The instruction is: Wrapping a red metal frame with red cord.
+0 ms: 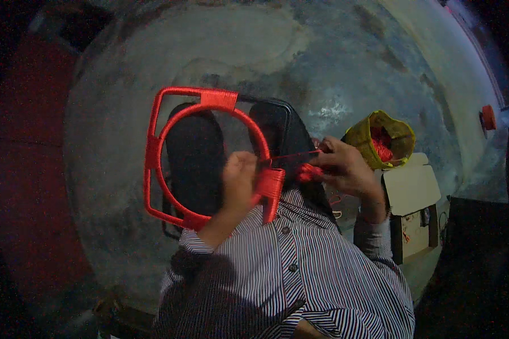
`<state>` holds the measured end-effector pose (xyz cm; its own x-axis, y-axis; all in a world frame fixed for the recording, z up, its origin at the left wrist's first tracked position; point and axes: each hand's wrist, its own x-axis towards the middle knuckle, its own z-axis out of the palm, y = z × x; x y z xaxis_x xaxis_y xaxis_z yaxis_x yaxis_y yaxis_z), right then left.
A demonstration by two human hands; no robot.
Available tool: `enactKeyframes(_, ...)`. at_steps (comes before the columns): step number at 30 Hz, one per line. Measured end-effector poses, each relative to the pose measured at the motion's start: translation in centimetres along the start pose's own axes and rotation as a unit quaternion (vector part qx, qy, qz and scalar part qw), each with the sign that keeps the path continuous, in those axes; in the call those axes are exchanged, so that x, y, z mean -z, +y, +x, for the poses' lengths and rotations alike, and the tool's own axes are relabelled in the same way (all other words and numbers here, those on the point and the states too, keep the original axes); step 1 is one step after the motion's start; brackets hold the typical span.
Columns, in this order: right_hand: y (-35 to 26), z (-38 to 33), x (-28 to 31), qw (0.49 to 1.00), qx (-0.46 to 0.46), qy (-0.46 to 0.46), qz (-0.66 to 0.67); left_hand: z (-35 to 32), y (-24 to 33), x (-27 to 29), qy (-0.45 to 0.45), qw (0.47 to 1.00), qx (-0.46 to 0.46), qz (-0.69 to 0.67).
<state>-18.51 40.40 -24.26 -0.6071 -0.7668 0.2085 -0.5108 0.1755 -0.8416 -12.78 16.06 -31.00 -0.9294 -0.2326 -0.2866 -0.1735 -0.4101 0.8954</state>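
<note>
Across my lap lies a square frame (152, 153) with a round ring inside it, joined by bands of tightly wound red cord. My left hand (238, 179), slightly blurred, is closed on the ring's right side, beside the wrapped right-hand band. To the right, my right hand (348, 169) is closed on red cord (307, 172), with a small bundle of it below the fingers. A thin strand runs nearly straight from the fingers to the frame near the left hand. The left fingertips are partly hidden.
A yellow bucket-like container (356, 137) holding red cord (382, 146) stands on the floor at right. Nearer is an opened cardboard box (415, 186) with small items inside. Behind the frame shows a dark chair-like edge (285, 110). The concrete floor (237, 39) surrounds my legs.
</note>
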Motion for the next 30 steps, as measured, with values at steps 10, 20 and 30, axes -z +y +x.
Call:
enactKeyframes(10, 3.5, 3.0, -7.2, 0.991, -0.118, 0.066, -0.007, 1.0, -0.2, 1.1, -0.061, 0.971, 0.231, 0.032)
enactKeyframes(20, 0.2, 3.6, -7.7, 0.982, -0.041, 0.131, -0.13, -3.1, 1.0, -0.2, -0.063, 0.867, -0.32, 0.376)
enactKeyframes(30, 4.8, -10.9, 6.0, 0.696, -0.046, 0.568, 0.438, -0.4, 1.6, 0.1, -0.032, 0.999, 0.023, 0.017)
